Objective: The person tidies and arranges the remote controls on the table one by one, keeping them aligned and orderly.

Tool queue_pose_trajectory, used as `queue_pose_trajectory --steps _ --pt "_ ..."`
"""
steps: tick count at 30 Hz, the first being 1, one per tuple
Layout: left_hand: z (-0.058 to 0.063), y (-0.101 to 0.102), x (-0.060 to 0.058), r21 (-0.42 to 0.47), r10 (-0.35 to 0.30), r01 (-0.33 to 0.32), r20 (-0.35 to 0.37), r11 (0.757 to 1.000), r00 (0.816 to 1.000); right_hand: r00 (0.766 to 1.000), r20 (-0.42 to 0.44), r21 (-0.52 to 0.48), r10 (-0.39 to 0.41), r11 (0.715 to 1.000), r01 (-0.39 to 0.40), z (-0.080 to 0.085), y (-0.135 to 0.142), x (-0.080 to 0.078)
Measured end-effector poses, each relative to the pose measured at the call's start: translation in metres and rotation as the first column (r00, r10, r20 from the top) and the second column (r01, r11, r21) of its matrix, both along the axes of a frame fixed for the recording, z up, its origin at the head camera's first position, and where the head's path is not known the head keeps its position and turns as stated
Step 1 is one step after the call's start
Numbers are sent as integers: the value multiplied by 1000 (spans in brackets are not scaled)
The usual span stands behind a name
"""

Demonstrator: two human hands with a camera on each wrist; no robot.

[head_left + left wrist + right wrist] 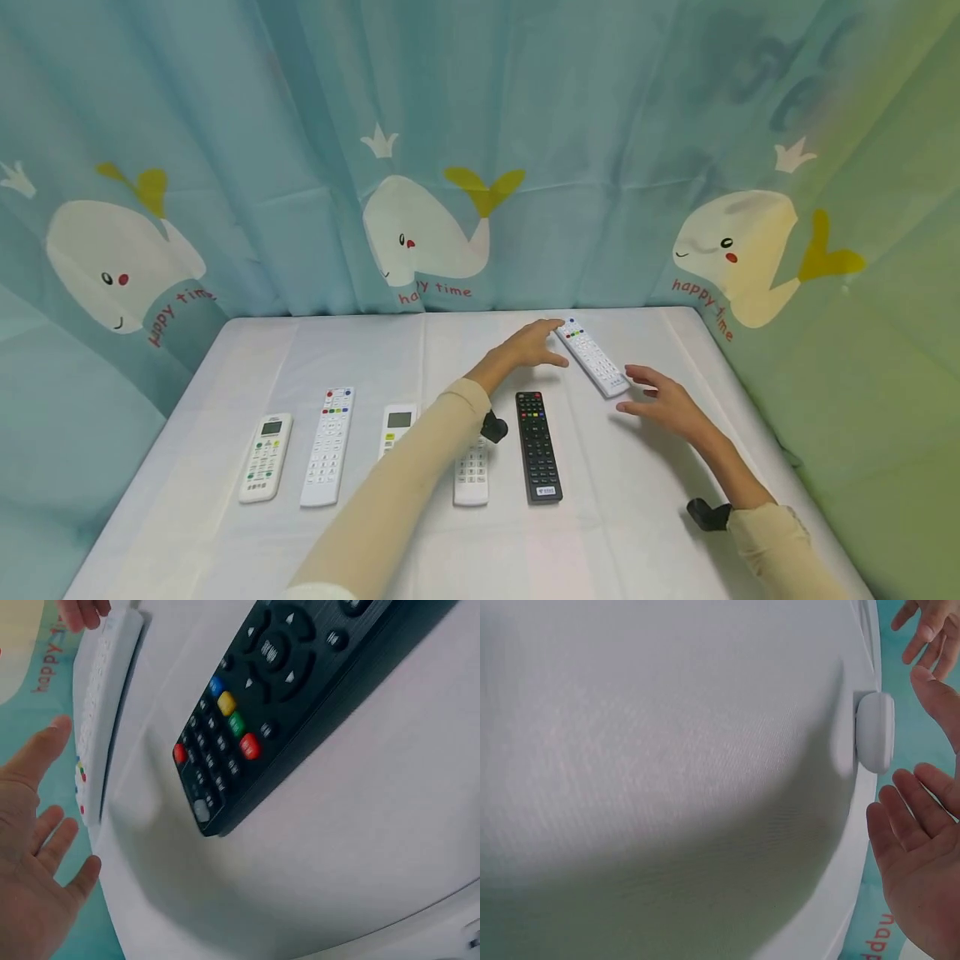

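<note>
A white remote control (594,360) with colored buttons lies slanted on the far right part of the table. My left hand (531,345) is at its upper left end, fingers spread; whether a fingertip touches it I cannot tell. At the lower right end, my right hand (666,405) has its fingers apart, close to the remote. In the left wrist view the white remote (109,705) lies beyond the left thumb, with a black remote control (255,712) nearer. The right wrist view shows the white remote's end (875,733) between both hands, and neither hand grips it.
On the white-covered table (600,533), the black remote stands in a row with a small white remote (266,458), a long white remote (327,446) and two more white remotes partly hidden by my left arm (405,475). A whale-print curtain (585,233) hangs behind.
</note>
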State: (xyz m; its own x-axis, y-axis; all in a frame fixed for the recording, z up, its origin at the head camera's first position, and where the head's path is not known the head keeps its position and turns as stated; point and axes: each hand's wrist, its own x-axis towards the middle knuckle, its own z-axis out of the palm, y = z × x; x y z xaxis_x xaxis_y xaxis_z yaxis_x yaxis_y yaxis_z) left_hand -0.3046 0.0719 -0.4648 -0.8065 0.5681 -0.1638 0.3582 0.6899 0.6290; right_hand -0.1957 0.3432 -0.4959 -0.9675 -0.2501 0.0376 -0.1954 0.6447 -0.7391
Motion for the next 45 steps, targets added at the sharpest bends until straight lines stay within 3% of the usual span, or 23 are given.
queue_pose_trajectory --steps 14,31,45 --pt "-5 8 -18 -92 -21 19 -23 996 1000 1000 24 47 -10 999 9 -11 1 -11" --pt "-15 17 -28 -104 -43 42 -5 994 999 996 84 135 -42 990 30 -9 -3 -18" --pt "-17 22 -33 -130 -4 10 42 992 999 999 39 144 -11 990 5 -15 -1 -26"
